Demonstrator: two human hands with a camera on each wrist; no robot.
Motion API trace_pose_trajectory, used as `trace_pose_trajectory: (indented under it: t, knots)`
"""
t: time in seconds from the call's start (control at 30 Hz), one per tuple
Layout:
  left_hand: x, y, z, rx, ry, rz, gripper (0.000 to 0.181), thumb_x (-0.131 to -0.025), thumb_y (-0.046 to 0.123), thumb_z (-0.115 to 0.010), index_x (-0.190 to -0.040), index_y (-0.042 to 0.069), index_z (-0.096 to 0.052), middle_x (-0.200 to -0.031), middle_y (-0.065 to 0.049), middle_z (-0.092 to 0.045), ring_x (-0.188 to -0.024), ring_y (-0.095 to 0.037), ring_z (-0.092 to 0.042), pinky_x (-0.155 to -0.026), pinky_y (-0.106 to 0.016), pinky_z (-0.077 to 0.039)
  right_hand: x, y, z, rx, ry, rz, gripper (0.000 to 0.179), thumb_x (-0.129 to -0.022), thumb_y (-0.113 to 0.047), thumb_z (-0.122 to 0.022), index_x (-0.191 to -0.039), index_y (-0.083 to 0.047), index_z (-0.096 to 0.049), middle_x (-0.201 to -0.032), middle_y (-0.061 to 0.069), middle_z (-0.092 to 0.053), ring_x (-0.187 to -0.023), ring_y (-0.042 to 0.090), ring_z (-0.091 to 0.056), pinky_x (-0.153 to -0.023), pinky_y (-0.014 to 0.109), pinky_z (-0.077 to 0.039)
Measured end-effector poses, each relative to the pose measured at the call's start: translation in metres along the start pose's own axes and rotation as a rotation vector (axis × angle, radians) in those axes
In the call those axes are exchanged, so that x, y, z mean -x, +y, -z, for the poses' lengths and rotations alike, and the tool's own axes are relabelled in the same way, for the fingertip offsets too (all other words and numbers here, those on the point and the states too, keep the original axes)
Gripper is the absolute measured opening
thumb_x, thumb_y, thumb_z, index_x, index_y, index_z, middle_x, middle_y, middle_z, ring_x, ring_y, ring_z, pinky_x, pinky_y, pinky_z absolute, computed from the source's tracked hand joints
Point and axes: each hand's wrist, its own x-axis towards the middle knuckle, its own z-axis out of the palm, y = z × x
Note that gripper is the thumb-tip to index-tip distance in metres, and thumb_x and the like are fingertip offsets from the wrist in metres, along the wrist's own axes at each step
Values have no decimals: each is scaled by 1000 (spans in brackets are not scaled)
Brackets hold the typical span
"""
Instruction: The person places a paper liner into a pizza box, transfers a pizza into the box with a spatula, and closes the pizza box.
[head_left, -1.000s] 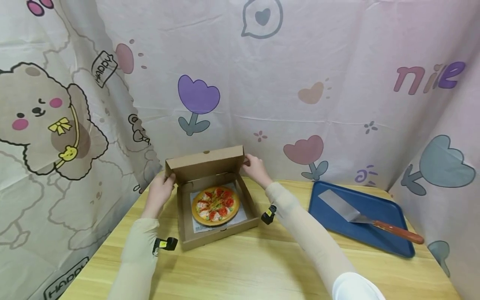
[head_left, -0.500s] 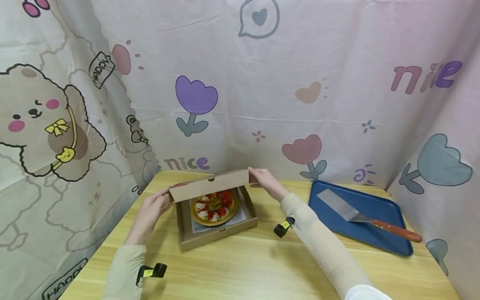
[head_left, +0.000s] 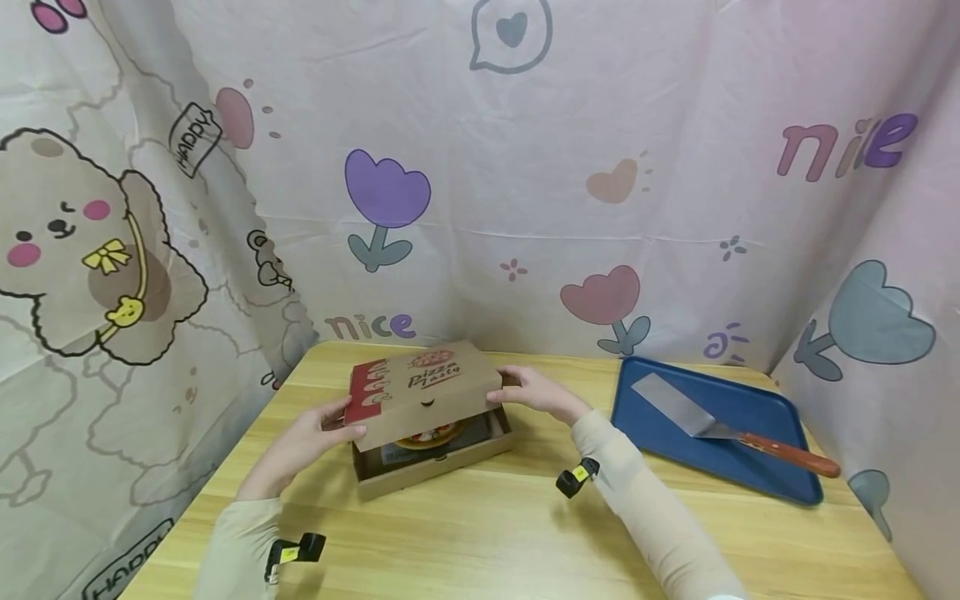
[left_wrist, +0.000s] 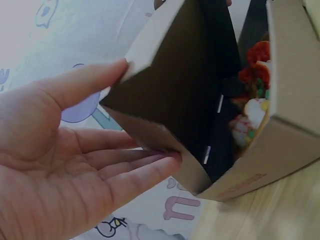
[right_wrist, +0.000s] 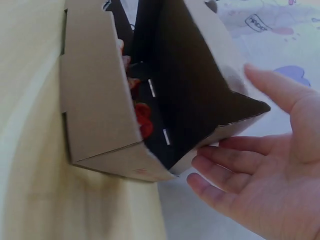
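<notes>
A cardboard pizza box [head_left: 438,473] sits on the table, its printed lid [head_left: 431,408] tilted down and partly lowered over the base. Through the front gap shows a small pizza [head_left: 431,437] with red and white toppings; the lid hides the rest of it. My left hand [head_left: 303,437] holds the lid's front left corner, thumb on the front flap and fingers along the side flap [left_wrist: 145,130]. At the front right corner, my right hand [head_left: 542,390] holds the lid likewise, its fingertips on the side flap [right_wrist: 200,155].
To the right lies a blue tray [head_left: 637,433]. A spatula [head_left: 678,406] with a wooden handle rests on it, the handle sticking out past the tray's edge. Behind the wooden table [head_left: 487,533] hangs a printed cloth [head_left: 495,167].
Both hands have swung the lid forward and down from nearly upright. Its printed top now shows and most of the pizza is covered.
</notes>
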Motion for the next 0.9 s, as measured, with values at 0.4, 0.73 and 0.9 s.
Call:
trace_pose_trajectory:
  t: [0.4, 0.73, 0.9]
  knots:
    - [-12, -11, -9, -42, 14, -14, 85, -90, 32, -70, -148, -12, -26, -141, -31, -48, -128, -40, -51, -104, -50, -44, -5, 18, -24, -210, 70, 69, 62, -92, -18, -66, -144, 3, -41, -137, 21, -56, -127, 33, -52, -110, 46, -40]
    - [-21, -21, -16, -70, 52, 14, 88, -84, 30, -76, -146, -12, -30, -136, -31, -53, -125, -41, -54, -103, -51, -46, -5, 19, -39, -219, 195, 20, 57, -90, -14, -68, -141, -1, -47, -137, 19, -57, -127, 34, -53, -109, 47, -42]
    - [-23, -25, -17, -93, 53, 24, 89, -82, 32, -78, -146, -11, -32, -134, -31, -54, -124, -41, -55, -101, -50, -47, -1, 17, -45, -180, 234, 9, 56, -87, -10, -70, -139, -1, -50, -133, 18, -59, -124, 34, -54, -107, 48, -42]
